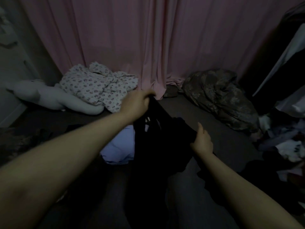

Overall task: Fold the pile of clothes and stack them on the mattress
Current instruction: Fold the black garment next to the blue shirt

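left hand [137,103] grips black garment [148,146] top, raised | right hand [202,141] pinches its lower side edge | garment hangs lengthwise toward the person, over mattress [214,123]

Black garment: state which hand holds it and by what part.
Both. The left hand grips the black garment by its bunched top end, lifting it; the right hand holds a lower side edge. The exact part is too dark to tell.

a dim bedroom in a home: a dark mattress [206,116] on the floor, pink curtains [148,38] at twelve o'clock, a floral duvet [97,90] and white plush toy [41,95] at ten o'clock, loose clothes [283,146] at three o'clock.
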The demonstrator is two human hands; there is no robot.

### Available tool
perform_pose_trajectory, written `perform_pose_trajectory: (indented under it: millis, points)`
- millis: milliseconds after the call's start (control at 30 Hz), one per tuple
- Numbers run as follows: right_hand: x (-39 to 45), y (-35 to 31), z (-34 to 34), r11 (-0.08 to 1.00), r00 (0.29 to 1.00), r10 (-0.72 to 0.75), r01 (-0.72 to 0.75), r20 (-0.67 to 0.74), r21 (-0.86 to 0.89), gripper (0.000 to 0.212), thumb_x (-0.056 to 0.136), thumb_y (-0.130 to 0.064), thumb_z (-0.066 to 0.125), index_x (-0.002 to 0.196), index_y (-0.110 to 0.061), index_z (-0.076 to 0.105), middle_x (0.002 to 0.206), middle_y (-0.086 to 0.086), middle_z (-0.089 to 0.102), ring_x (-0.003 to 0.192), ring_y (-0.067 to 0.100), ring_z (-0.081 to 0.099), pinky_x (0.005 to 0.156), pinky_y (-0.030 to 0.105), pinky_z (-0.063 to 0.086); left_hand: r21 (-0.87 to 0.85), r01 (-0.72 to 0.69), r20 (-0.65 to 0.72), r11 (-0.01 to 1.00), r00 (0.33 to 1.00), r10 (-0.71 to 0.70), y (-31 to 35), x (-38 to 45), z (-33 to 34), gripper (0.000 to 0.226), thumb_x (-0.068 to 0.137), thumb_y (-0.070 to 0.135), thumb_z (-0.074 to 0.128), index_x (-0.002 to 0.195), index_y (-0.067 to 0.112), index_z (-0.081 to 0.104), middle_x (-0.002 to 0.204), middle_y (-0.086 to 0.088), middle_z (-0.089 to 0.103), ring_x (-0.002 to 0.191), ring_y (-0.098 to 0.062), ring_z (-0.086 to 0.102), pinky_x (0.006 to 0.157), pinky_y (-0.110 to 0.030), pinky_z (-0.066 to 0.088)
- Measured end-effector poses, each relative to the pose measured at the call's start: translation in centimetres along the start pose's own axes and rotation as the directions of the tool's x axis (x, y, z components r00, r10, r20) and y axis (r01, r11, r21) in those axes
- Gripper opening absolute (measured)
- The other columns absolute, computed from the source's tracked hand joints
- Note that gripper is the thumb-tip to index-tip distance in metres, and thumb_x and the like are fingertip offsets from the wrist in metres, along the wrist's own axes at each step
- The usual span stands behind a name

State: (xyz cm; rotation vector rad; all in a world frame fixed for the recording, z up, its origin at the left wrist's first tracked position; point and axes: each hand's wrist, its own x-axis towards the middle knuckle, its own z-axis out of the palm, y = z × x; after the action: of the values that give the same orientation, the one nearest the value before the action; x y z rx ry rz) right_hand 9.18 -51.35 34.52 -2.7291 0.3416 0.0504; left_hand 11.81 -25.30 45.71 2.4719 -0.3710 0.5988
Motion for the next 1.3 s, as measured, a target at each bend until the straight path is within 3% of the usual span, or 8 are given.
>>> perform_pose_trajectory:
  millis: [167, 333, 400, 467, 633, 833, 900, 1300]
  points:
    - [1.6, 2.0, -4.2, 0.965, 0.917, 0.179, -0.233, 0.356, 0.117, 0.018, 0.090, -0.002, 0.049, 0.102, 0.002, 0.063, 0.097, 0.012, 0.060, 0.072, 0.016, 0.055, 0.051, 0.019, 0.041, 0.401, 0.012, 0.159, 0.916, 0.984, -0.083, -6.2, 2.2, -5.6, 0.034, 0.091, 0.011, 0.050, 0.121, 0.021, 0.064, 0.120, -0.015, 0.061, 0.107, -0.033, 0.057, 0.075, -0.033, 0.040]
    - [5.1, -0.6, -11.9, 0.816, 0.903, 0.012, -0.257, 0.429, 0.518, 0.031, 0.093, 0.007, 0.036, 0.079, -0.011, 0.057, 0.070, 0.006, 0.059, 0.048, 0.012, 0.059, 0.041, 0.014, 0.040, 0.504, 0.181, 0.320, 0.844, 0.869, -0.378, -9.3, 3.7, -7.6, 0.026, 0.094, 0.017, 0.053, 0.114, 0.005, 0.066, 0.106, -0.019, 0.065, 0.092, -0.032, 0.062, 0.078, -0.037, 0.052]
    - [6.0, -2.2, -13.6, 0.676, 0.908, -0.025, -0.292, 0.417, 0.676, 0.035, 0.096, 0.007, 0.030, 0.086, -0.013, 0.057, 0.080, 0.005, 0.063, 0.059, 0.009, 0.064, 0.047, 0.014, 0.048, 0.279, 0.518, 0.411, 0.808, 0.696, -0.588, -9.2, 3.4, -7.3, 0.030, 0.098, 0.016, 0.047, 0.112, -0.008, 0.058, 0.093, -0.022, 0.065, 0.073, -0.027, 0.068, 0.065, -0.031, 0.056]
    - [7.2, -3.7, -14.0, 0.597, 0.916, -0.022, -0.309, 0.401, 0.740, 0.038, 0.095, 0.008, 0.026, 0.089, -0.014, 0.057, 0.078, 0.004, 0.061, 0.064, 0.009, 0.060, 0.050, 0.014, 0.050, -0.063, 0.844, 0.601, 0.533, 0.458, -0.655, -8.2, 2.7, -6.2, 0.029, 0.102, 0.012, 0.033, 0.118, -0.006, 0.049, 0.091, -0.020, 0.061, 0.067, -0.024, 0.068, 0.056, -0.026, 0.055]
    - [12.2, -5.6, -10.9, 0.542, 0.948, 0.149, -0.316, 0.281, 0.779, 0.026, 0.096, 0.003, 0.033, 0.083, -0.010, 0.050, 0.066, 0.006, 0.044, 0.041, 0.009, 0.050, 0.032, 0.011, 0.036, -0.513, 0.858, 0.641, -0.017, 0.370, -0.673, -9.6, 4.8, -3.2, 0.031, 0.103, 0.006, 0.021, 0.102, -0.001, 0.051, 0.113, -0.013, 0.059, 0.086, -0.025, 0.068, 0.056, -0.033, 0.057]
    - [16.9, -10.2, -14.2, 0.432, 0.989, 0.103, -0.144, 0.110, 0.890, 0.033, 0.091, 0.003, 0.048, 0.063, -0.008, 0.063, 0.044, -0.003, 0.058, 0.038, 0.006, 0.053, 0.032, 0.013, 0.037, -0.690, 0.695, 0.419, 0.200, 0.609, -0.673, -11.2, 13.4, -2.7, 0.035, 0.100, 0.005, 0.028, 0.120, 0.018, 0.053, 0.116, 0.004, 0.054, 0.097, -0.012, 0.057, 0.102, -0.036, 0.038]
    - [18.6, -13.0, -18.1, 0.397, 0.998, 0.048, 0.022, -0.044, 0.918, 0.022, 0.090, 0.001, 0.050, 0.091, -0.012, 0.068, 0.064, -0.006, 0.062, 0.053, 0.006, 0.055, 0.039, 0.012, 0.038, -0.753, 0.610, 0.333, 0.246, 0.676, -0.657, -9.6, 16.9, -4.6, 0.030, 0.099, 0.007, 0.029, 0.103, 0.023, 0.054, 0.096, 0.008, 0.055, 0.091, -0.007, 0.055, 0.106, -0.035, 0.033]
    - [20.9, -18.2, -34.3, 0.280, 0.917, -0.012, 0.386, -0.399, 0.879, 0.032, 0.084, 0.012, 0.046, 0.102, -0.006, 0.065, 0.073, 0.005, 0.058, 0.058, 0.010, 0.052, 0.052, 0.014, 0.042, -0.905, 0.269, 0.052, 0.331, 0.840, -0.540, -5.8, 25.0, -15.4, 0.027, 0.098, 0.008, 0.034, 0.087, 0.024, 0.053, 0.064, 0.017, 0.066, 0.069, 0.002, 0.063, 0.066, -0.014, 0.049]
